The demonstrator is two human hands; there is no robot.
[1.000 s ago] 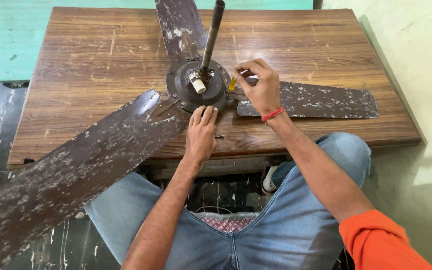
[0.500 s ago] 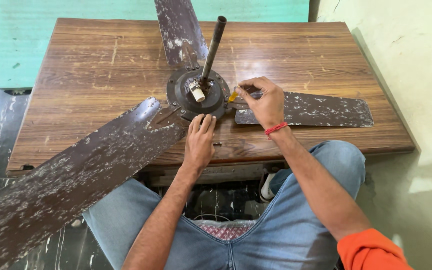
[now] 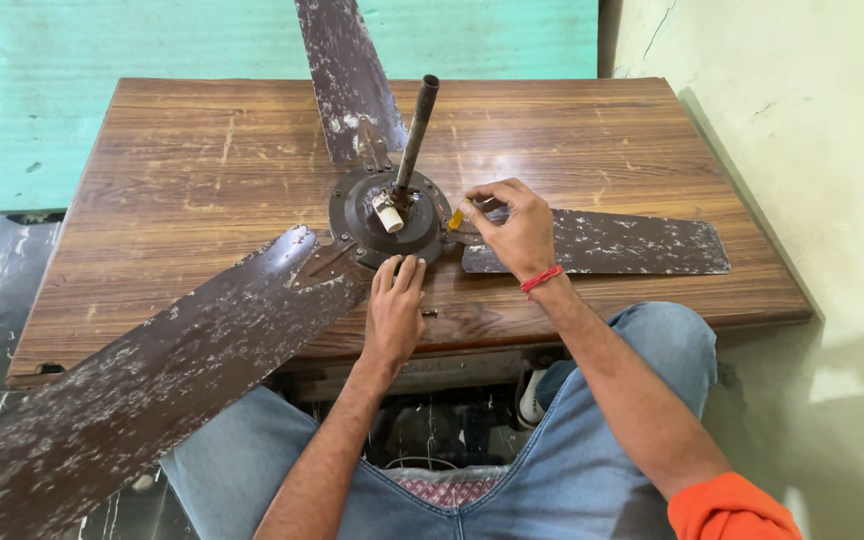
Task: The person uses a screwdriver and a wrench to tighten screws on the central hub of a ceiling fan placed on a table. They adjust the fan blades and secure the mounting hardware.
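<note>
- Fan (image 3: 389, 215), a worn brown ceiling fan, lies flat on the wooden table (image 3: 202, 170) with its dark rod (image 3: 415, 130) sticking up and tilted from the round motor housing.
- My left hand (image 3: 395, 305) rests flat on the table, its grip spread open, fingertips touching the near rim of the housing and holding nothing.
- My right hand (image 3: 520, 228) has its grip pinched shut on a small yellow-handled screwdriver (image 3: 457, 217), its tip at the housing's right edge, just above the right blade (image 3: 602, 243).
- A red thread circles my right wrist.
- The long near blade (image 3: 152, 380) juts off the table's front over my left knee.
- A green mat (image 3: 152, 50) lies behind the table.
</note>
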